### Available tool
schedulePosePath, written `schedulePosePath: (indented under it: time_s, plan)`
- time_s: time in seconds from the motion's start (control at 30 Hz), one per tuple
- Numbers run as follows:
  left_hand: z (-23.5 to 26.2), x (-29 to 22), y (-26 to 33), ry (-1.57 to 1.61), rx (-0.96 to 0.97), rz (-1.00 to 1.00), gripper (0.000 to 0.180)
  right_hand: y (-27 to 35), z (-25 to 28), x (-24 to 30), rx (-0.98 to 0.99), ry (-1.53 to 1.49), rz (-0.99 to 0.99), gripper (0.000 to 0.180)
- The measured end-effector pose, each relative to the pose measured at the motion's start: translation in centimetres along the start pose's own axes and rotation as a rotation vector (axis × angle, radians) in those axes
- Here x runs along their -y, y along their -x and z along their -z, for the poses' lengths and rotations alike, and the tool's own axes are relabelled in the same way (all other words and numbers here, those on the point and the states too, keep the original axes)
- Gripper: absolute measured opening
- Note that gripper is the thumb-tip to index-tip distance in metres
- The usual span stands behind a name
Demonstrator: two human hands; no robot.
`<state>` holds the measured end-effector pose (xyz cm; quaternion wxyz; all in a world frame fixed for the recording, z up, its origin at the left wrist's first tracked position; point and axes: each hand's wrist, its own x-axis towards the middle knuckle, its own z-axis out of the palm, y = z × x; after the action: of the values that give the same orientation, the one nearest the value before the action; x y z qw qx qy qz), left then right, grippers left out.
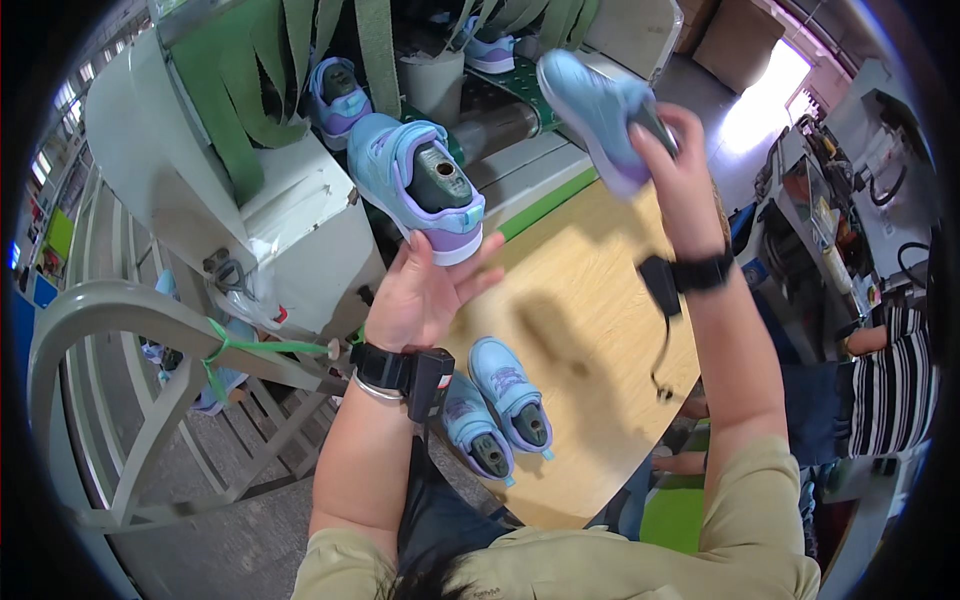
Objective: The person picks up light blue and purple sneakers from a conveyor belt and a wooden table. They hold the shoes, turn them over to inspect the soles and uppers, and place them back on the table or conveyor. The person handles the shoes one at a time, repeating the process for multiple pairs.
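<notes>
My left hand (425, 290) grips the heel end of a light blue and purple sneaker (390, 170), thumb on the near side and fingers beneath. A dark green shoe last (438, 178) with a round hole fills its opening, and its toe points away toward the hanging strips. Raised at the right, my right hand (682, 165) is closed around the ankle part of a second sneaker (595, 110), slightly blurred, with its toe up and to the left. Below my hands, a pair of matching sneakers (500, 400) with lasts inside sits on the wooden table (610, 370).
Green strips (270, 80) hang over the machine's opening, where another sneaker (338, 98) lies. One more sneaker (490, 50) is on the dark green conveyor (510, 95). A curved metal rail (110, 300) stands at left. A person in a striped top (885, 390) is at right.
</notes>
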<state>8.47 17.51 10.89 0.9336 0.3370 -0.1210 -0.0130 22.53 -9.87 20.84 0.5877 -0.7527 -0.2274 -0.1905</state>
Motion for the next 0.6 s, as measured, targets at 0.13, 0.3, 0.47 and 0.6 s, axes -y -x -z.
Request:
schedulePosePath:
  time_s: [0.13, 0.3, 0.47, 0.6]
  plan:
    - [0.3, -0.8, -0.5, -0.18, 0.036, 0.081, 0.075, -9.7, -4.1, -4.5, 0.077, 0.409, 0.023, 0.059]
    - [0.6, -1.5, -0.7, -0.178, 0.007, -0.004, 0.072, -11.0, -5.1, -7.4, 0.127, 0.428, 0.193, 0.068]
    - [0.8, -1.6, -0.4, -0.023, 0.003, -0.024, 0.062, -0.2, -5.0, -5.8, 0.067, 0.419, 0.354, 0.065]
    - [1.2, -1.4, -0.6, 0.155, 0.099, -0.042, 0.063, 14.9, -0.1, -7.2, 0.483, 0.662, 0.066, 0.075]
